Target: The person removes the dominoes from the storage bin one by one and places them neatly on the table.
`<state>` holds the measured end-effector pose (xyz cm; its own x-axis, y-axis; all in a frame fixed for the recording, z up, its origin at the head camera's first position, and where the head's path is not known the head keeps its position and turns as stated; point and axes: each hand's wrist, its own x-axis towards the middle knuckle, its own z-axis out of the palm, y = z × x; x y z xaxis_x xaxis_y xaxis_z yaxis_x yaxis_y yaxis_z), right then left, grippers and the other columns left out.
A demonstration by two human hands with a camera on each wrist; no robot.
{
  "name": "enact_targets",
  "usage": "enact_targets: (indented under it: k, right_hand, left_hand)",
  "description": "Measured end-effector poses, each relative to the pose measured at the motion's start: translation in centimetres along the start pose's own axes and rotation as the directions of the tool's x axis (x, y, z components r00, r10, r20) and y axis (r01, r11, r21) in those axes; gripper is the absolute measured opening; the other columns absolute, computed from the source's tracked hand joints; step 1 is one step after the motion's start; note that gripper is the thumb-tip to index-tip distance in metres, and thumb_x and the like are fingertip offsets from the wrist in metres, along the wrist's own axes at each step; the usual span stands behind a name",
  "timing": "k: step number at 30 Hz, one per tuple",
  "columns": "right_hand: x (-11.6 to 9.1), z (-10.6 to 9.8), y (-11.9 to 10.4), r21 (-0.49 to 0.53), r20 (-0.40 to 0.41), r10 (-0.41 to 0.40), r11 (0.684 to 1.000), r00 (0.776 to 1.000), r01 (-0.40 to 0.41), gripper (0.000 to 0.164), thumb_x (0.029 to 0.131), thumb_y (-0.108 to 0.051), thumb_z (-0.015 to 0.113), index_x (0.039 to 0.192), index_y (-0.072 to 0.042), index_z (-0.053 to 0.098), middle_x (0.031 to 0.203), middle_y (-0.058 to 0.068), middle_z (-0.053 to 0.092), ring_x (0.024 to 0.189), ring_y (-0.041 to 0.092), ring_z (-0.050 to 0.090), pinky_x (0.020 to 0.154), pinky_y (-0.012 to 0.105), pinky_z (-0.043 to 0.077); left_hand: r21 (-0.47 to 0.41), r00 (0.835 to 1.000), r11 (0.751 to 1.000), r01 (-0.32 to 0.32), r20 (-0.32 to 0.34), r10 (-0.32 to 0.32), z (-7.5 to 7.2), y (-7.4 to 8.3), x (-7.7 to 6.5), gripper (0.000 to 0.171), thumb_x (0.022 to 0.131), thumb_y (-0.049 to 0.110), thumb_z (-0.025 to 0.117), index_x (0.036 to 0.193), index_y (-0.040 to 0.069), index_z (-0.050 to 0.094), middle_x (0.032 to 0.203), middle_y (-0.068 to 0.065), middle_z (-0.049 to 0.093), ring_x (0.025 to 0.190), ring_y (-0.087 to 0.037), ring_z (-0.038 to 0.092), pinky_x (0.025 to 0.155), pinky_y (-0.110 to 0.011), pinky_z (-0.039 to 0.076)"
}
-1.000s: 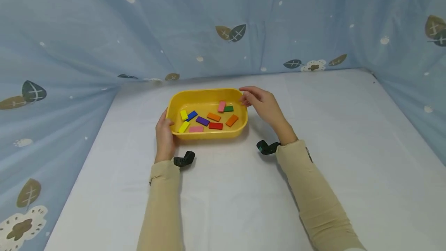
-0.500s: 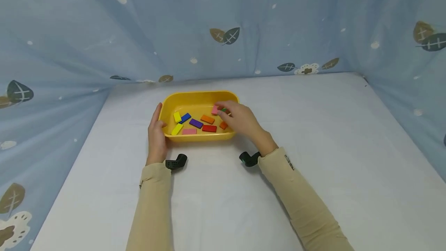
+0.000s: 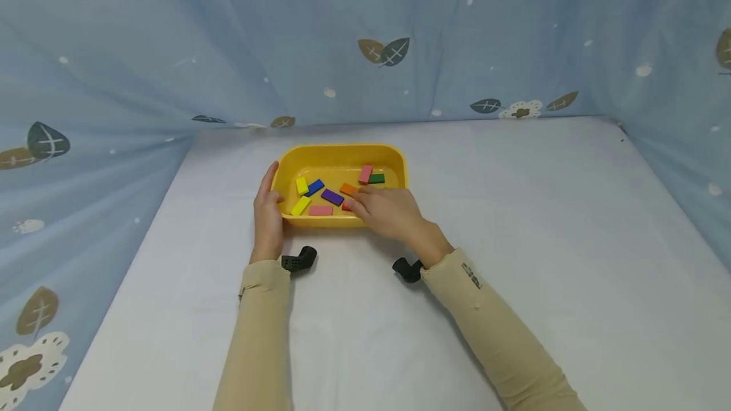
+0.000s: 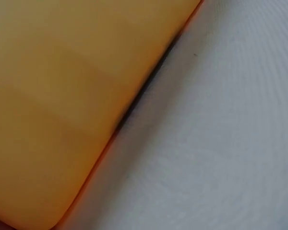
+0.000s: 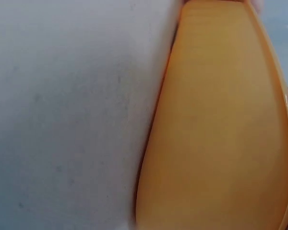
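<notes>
A yellow plastic tray (image 3: 320,152) holds several small coloured blocks. My left hand (image 3: 267,221) grips the tray's left end, with the thumb over the rim. My right hand (image 3: 391,211) reaches over the tray's near right rim. Its thumb and fingertips are at a red block (image 3: 345,207), mostly covered by them; whether they pinch it cannot be seen. An orange block (image 3: 348,189) lies just beyond the fingers. A purple block (image 3: 332,197) and a pink block (image 3: 321,210) lie left of them. Both wrist views show mainly the tray's outer wall (image 4: 53,105).
Inside the tray also lie two yellow blocks, a blue block (image 3: 315,188), a second pink block (image 3: 365,174) and a green block (image 3: 377,178). A white cloth (image 3: 542,221) covers the table. A patterned blue curtain (image 3: 320,37) hangs behind it.
My right hand has come from the tray's right rim, over the far pink and green blocks, to the red block near the front. The left hand stays on the tray.
</notes>
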<state>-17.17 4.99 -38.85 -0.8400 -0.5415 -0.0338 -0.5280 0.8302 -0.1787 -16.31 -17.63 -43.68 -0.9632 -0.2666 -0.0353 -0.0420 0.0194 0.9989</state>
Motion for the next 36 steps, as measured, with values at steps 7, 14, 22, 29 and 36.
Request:
enact_targets:
  k: [7, 14, 22, 29, 36]
  right_hand:
    - [-0.14, -0.62, -0.51, -0.030, 0.106, 0.017, 0.999, 0.994, -0.014, 0.059, 0.091, -0.055, 0.018, 0.122, -0.024, 0.057, 0.125, -0.008, 0.052, 0.100, 0.019, 0.057, 0.059, 0.030, 0.045]
    - [-0.40, -0.42, -0.45, -0.026, 0.116, -0.033, 0.999, 0.993, 0.037, 0.058, 0.091, -0.054, 0.020, 0.113, -0.023, 0.064, 0.115, -0.005, 0.059, 0.092, 0.017, 0.059, 0.058, 0.029, 0.044]
    - [-0.40, -0.84, -0.47, 0.035, 0.177, -0.093, 0.995, 0.980, 0.088, 0.049, 0.091, -0.054, 0.022, 0.092, -0.026, 0.063, 0.055, -0.006, 0.036, 0.060, 0.011, 0.049, 0.051, 0.026, 0.033]
    - [-0.31, -0.98, -0.09, 0.073, 0.176, -0.084, 0.995, 0.981, 0.072, 0.049, 0.091, -0.054, 0.025, 0.069, -0.024, 0.057, 0.052, -0.006, 0.033, 0.053, 0.010, 0.046, 0.050, 0.026, 0.030]
    - [-0.38, -0.71, 0.02, 0.087, 0.140, -0.089, 0.993, 0.986, 0.077, 0.047, 0.091, -0.053, 0.027, 0.069, -0.024, 0.057, 0.053, -0.008, 0.038, 0.054, 0.008, 0.046, 0.051, 0.025, 0.034]
  left_hand:
    - [-0.055, 1.000, 0.998, 0.016, -0.008, -0.017, -0.20, 0.63, -0.54, 0.062, 0.083, 0.002, 0.026, 0.135, 0.035, 0.036, 0.140, 0.017, 0.028, 0.129, -0.005, 0.022, 0.106, -0.027, 0.019]
    - [-0.062, 0.999, 0.998, 0.021, -0.035, -0.024, -0.19, 0.48, -0.85, 0.060, 0.084, 0.002, 0.027, 0.135, 0.032, 0.037, 0.139, 0.017, 0.030, 0.128, -0.003, 0.023, 0.105, -0.026, 0.020]
    - [-0.026, 0.999, 0.999, 0.037, -0.035, -0.038, -0.33, 1.13, -0.95, 0.060, 0.085, 0.002, 0.026, 0.136, 0.031, 0.036, 0.140, 0.016, 0.028, 0.129, -0.004, 0.022, 0.106, -0.027, 0.018]
    - [0.014, 0.999, 1.000, 0.004, -0.053, -0.003, -0.13, 0.43, -0.43, 0.052, 0.090, 0.008, 0.028, 0.134, 0.034, 0.038, 0.139, 0.017, 0.030, 0.128, -0.004, 0.024, 0.106, -0.027, 0.020]
    - [0.060, 0.999, 0.998, 0.012, -0.046, -0.010, -0.15, 0.53, -0.57, 0.047, 0.092, 0.014, 0.030, 0.134, 0.035, 0.037, 0.138, 0.018, 0.030, 0.128, -0.003, 0.024, 0.106, -0.027, 0.019]
